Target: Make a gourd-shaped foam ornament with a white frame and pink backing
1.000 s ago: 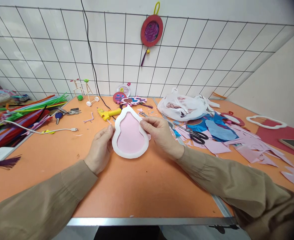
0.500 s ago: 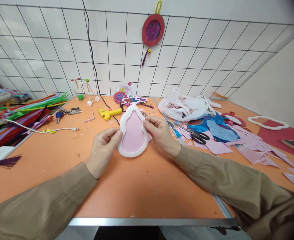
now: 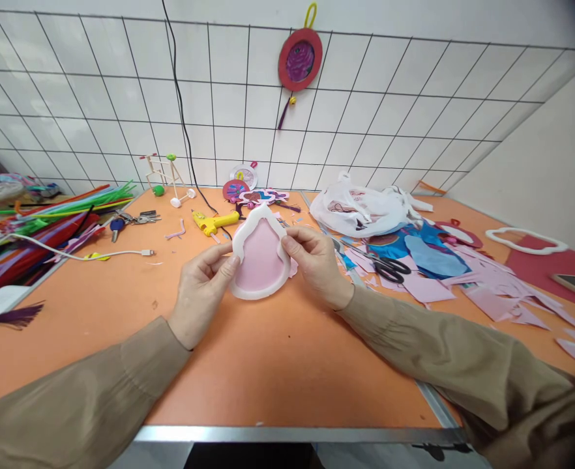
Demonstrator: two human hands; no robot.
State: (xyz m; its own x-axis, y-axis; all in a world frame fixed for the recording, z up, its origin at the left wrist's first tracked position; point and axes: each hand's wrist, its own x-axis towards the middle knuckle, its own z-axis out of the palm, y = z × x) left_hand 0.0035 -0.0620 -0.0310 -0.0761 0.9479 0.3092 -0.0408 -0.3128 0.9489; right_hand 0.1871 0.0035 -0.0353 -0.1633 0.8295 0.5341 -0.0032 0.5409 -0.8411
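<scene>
Between my two hands is a gourd-shaped white foam frame (image 3: 261, 291) backed with a pale pink sheet (image 3: 259, 257). My left hand (image 3: 203, 286) pinches its left edge, thumb on the front. On the opposite edge, my right hand (image 3: 317, 264) grips the frame the same way, with the fingers behind it hidden. A bit of pink backing pokes out past the right rim. The piece is held up over the orange table (image 3: 268, 371), tipped a little backward. Just behind it lies a yellow glue gun (image 3: 215, 222).
Black-handled scissors (image 3: 388, 267), pink scraps (image 3: 429, 288) and a white plastic bag (image 3: 351, 207) lie on the right. Pipe cleaners (image 3: 79, 228), keys (image 3: 117, 227) and a white cable (image 3: 116, 254) lie left. A red round ornament (image 3: 287, 81) hangs on the tiled wall.
The frame has tilted back slightly, so it looks shorter and its lower edge sits higher. Both hands keep their grip in nearly the same place.
</scene>
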